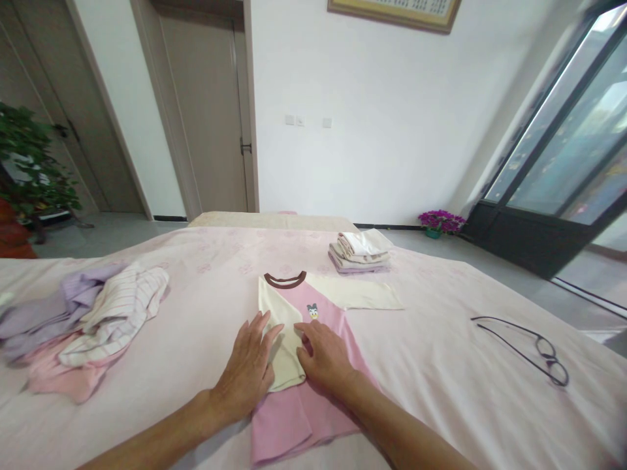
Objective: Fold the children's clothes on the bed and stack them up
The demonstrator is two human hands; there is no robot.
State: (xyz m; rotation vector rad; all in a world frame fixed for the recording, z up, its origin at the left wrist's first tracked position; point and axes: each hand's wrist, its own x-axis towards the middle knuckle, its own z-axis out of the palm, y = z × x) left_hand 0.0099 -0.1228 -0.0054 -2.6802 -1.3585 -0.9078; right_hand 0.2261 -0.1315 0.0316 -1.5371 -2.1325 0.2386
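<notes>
Across the lower middle of the frame, a pink-and-cream shirt [326, 303] lies face up, the open left hand [247, 359] spread along its left edge and the right hand's [326, 352] bent fingers, perhaps pinching, I cannot tell, by the inturned sleeve [289, 365], apparently keeping it flat.

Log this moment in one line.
left hand: spread, at folded sleeve | right hand: at folded sleeve | shirt: laid out, other sleeve extended | folded stack: beyond shirt
</notes>
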